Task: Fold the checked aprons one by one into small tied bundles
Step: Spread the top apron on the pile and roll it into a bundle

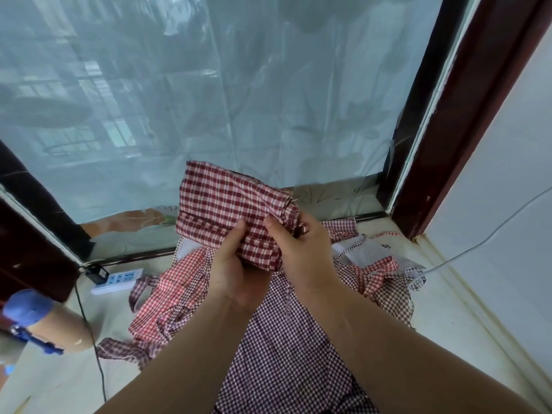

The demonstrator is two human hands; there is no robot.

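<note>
Apron, red-checked and half folded, is being held in mid-air: left hand pinching its lower edge, right hand curling round the bunched end, possibly the ties. Light and limp, it is likely needing grips on folded edges. Other aprons are lying below.

- Single wide-angle view from the person's head, looking forward and down, close above the left hand and right hand.
- Faces the far window; floor lies near, below.
</note>
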